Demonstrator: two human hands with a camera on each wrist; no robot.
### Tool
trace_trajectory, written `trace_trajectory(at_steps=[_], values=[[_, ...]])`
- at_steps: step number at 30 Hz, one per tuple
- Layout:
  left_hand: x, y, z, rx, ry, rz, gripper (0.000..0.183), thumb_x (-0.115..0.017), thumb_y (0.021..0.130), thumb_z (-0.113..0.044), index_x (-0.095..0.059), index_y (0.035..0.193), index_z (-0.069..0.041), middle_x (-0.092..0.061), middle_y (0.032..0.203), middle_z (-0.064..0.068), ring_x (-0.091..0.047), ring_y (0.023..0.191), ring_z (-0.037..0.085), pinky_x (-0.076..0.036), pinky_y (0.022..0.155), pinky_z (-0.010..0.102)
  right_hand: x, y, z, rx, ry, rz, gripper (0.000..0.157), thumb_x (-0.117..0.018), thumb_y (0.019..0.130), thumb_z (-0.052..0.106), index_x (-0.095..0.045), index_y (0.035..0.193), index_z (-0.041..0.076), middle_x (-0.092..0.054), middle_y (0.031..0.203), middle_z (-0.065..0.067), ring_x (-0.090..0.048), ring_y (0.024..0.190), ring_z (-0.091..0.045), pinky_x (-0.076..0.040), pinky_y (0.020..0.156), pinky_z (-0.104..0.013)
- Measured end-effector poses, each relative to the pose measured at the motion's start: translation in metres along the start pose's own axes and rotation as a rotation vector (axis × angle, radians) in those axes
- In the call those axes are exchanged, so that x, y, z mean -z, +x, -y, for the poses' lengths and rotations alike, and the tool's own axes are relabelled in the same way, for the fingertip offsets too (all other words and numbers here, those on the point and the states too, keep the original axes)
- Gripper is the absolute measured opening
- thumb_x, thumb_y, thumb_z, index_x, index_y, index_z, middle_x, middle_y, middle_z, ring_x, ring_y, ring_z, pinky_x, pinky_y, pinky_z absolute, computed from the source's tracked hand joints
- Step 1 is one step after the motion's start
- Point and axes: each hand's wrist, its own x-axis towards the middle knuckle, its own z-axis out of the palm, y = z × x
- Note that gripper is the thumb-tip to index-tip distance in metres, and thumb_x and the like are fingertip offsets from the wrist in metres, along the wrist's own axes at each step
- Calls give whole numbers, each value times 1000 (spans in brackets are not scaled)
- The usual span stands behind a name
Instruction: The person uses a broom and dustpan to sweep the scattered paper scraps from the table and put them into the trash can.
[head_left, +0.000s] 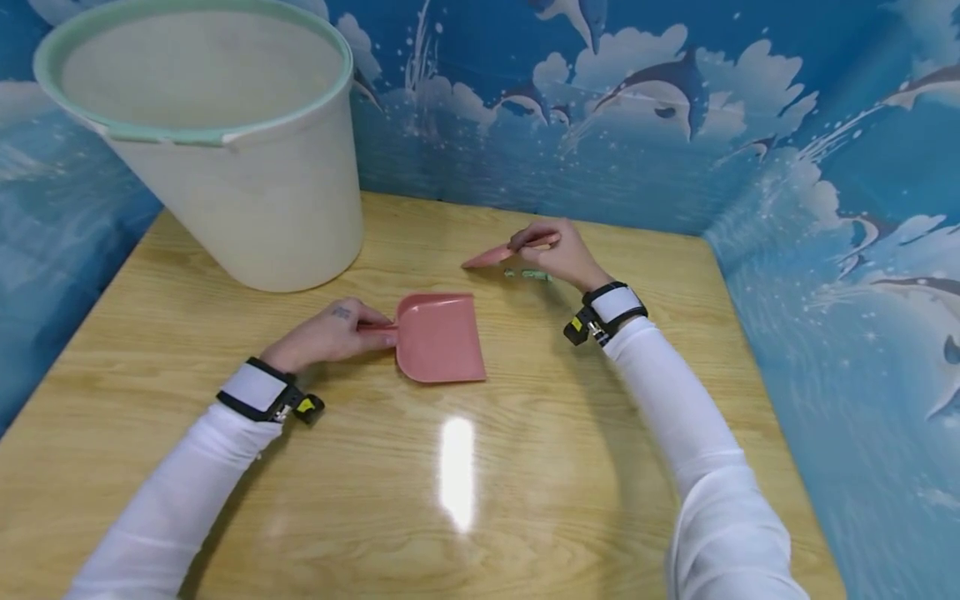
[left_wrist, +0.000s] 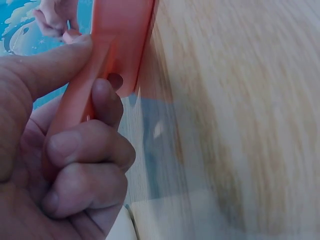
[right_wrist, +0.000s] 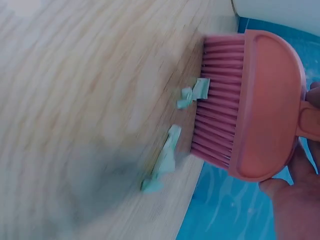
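My left hand (head_left: 330, 333) grips the handle of a pink dustpan (head_left: 441, 340), its fingers curled round it in the left wrist view. The pan lies on the wooden table with its flat open edge toward the right. Farther back, my right hand (head_left: 564, 250) holds a small pink brush (head_left: 491, 256) by its handle. In the right wrist view the brush's pink bristles (right_wrist: 220, 102) reach the tabletop beside crumpled green scraps (right_wrist: 165, 157). One small scrap (right_wrist: 201, 89) overlaps the bristle tips. From the head view, the scraps (head_left: 536, 274) sit just in front of the brush, behind and right of the dustpan.
A large white bucket (head_left: 255, 200) with a pale green rim stands at the table's back left. Walls with a dolphin-and-sea print (head_left: 600, 167) border the table (head_left: 360, 500) at the back and right. A bright light reflection shows on the tabletop in front.
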Motion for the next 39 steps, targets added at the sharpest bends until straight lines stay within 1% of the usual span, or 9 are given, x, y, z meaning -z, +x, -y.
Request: trace_trajectory(at_steps=[11, 17, 20, 23, 27, 30, 33, 37, 39], values=[[0, 0, 1, 16, -2, 6, 36, -64, 94, -31, -67, 120, -6, -69, 115, 12, -57, 73, 18, -44, 59, 30, 26, -28, -7, -88, 58, -42, 13, -60, 87, -7, -69, 92, -15, -63, 108, -35, -58, 110, -33, -39, 104, -42], [0, 0, 1, 0, 0, 2, 34, -64, 94, -31, -69, 118, -6, -70, 111, 11, -57, 69, 17, -44, 57, 30, 37, -39, -11, -63, 72, -91, 13, -57, 86, -12, -67, 91, -18, -63, 104, -38, -58, 108, -39, -43, 99, -43], [1, 0, 0, 6, -11, 0, 34, -65, 94, -30, -69, 117, -6, -70, 109, 10, -55, 66, 17, -42, 54, 30, 40, -43, -13, -44, 65, -120, 14, -58, 86, -11, -68, 95, -17, -63, 105, -36, -60, 106, -33, -47, 94, -35], [1, 0, -1, 13, -19, 2, 34, -65, 94, -31, -69, 117, -6, -70, 110, 11, -54, 64, 17, -40, 52, 30, 44, -49, -16, -25, 68, -165, 18, -59, 89, -8, -67, 103, -15, -65, 107, -31, -63, 77, -15, -47, 73, -22], [-1, 2, 1, 5, -20, 9, 36, -65, 94, -31, -68, 118, -6, -70, 112, 11, -53, 62, 16, -39, 52, 30, 54, -60, -27, -8, 55, -248, 22, -61, 92, 1, -68, 111, -8, -69, 104, -23, -32, 43, -2, -36, 53, -19], [-1, 2, 2, 3, -20, 7, 36, -65, 94, -31, -68, 119, -6, -70, 112, 11, -52, 61, 16, -38, 51, 30, 65, -71, -35, -26, -44, -301, 24, -63, 94, 12, -70, 114, 2, -70, 105, -18, -32, 44, -7, -36, 53, -20], [0, 1, 2, 1, -24, 2, 36, -64, 94, -31, -68, 118, -5, -69, 113, 12, -52, 63, 16, -38, 52, 30, 76, -85, -41, -26, -247, -334, 26, -64, 95, 19, -71, 116, 7, -70, 110, -15, -56, 64, -10, -46, 63, -23], [0, 1, 3, 2, -29, 1, 37, -65, 94, -32, -68, 119, -5, -68, 115, 13, -54, 67, 16, -39, 54, 30, 89, -103, -48, 50, -544, -334, 24, -66, 93, 11, -70, 114, -1, -70, 108, -22, -65, 93, -29, -52, 80, -43], [0, 0, 4, 9, -29, 0, 37, -65, 94, -33, -68, 119, -6, -68, 115, 13, -54, 67, 17, -39, 53, 30, 92, -110, -52, 90, -641, -315, 23, -67, 91, 6, -70, 110, -5, -70, 104, -25, -65, 92, -36, -51, 80, -52]])
